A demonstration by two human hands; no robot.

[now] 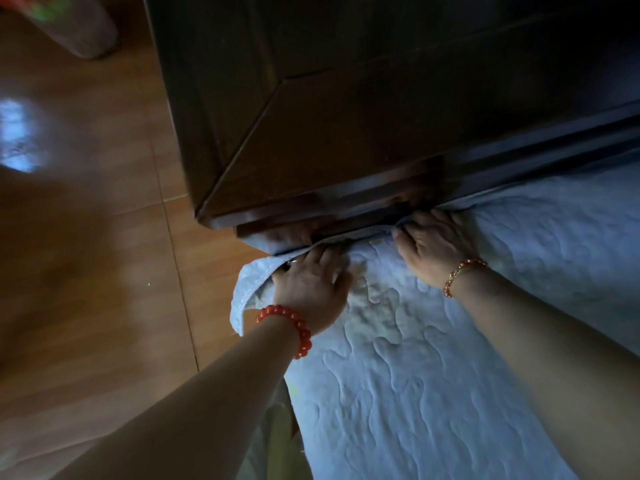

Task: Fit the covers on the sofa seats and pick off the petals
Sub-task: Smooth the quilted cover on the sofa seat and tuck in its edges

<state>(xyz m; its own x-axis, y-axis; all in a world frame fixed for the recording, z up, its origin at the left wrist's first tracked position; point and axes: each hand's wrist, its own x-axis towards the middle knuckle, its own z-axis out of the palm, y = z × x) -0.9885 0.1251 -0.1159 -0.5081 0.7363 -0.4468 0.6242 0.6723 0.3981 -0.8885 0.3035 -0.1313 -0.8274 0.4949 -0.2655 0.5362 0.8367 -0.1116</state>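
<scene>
A pale blue quilted cover (415,375) lies over the sofa seat and fills the lower right of the head view. My left hand (311,285), with a red bead bracelet on the wrist, presses on the cover's far left corner, its fingertips pushed into the gap under the dark wooden sofa frame (346,133). My right hand (436,244), with a gold bead bracelet, pushes the cover's far edge into the same gap further right. A loose flap of cover hangs off the seat's left corner. I see no petals.
Orange-brown floor tiles (104,237) spread to the left of the sofa, with a bright patch of reflected light. A dark rounded object (79,29) with red and green on it stands on the floor at the top left.
</scene>
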